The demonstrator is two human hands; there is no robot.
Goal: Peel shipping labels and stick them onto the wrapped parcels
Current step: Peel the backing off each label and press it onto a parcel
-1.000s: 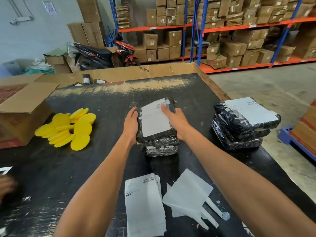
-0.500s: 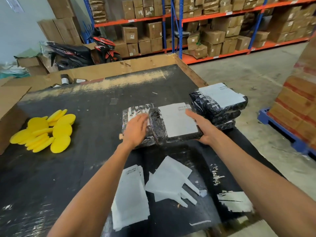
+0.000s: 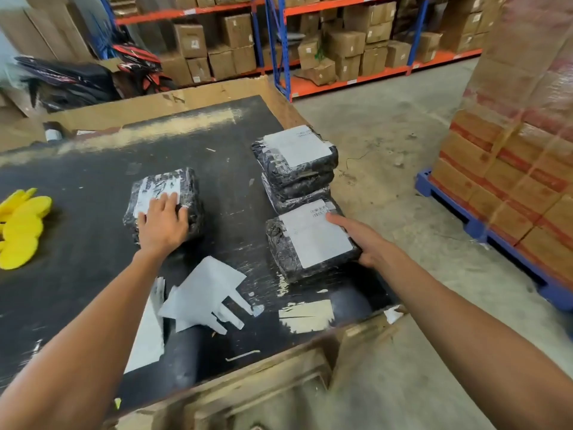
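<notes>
On the black table (image 3: 77, 187), my left hand (image 3: 162, 225) rests flat with straight fingers on a black-wrapped parcel (image 3: 192, 187) that bears a small white label. My right hand (image 3: 369, 243) grips the right edge of a second wrapped parcel (image 3: 310, 240), thumb on its large white shipping label, fingers under its side. This parcel lies just in front of a stack of labelled parcels (image 3: 294, 153) at the table's right edge. A pile of unpeeled label sheets (image 3: 147, 333) lies partly under my left forearm. Peeled backing papers (image 3: 204, 293) lie beside the pile.
Yellow foam discs (image 3: 21, 228) are heaped at the left edge. The table's right edge drops to a concrete floor. A shrink-wrapped load of cartons (image 3: 511, 166) stands on a blue pallet (image 3: 465, 225) to the right. Racks of boxes line the back.
My right hand has carried the labelled parcel to the right, away from the other one, and set it in front of the stack. My left hand stays on the remaining parcel. The view swung right.
</notes>
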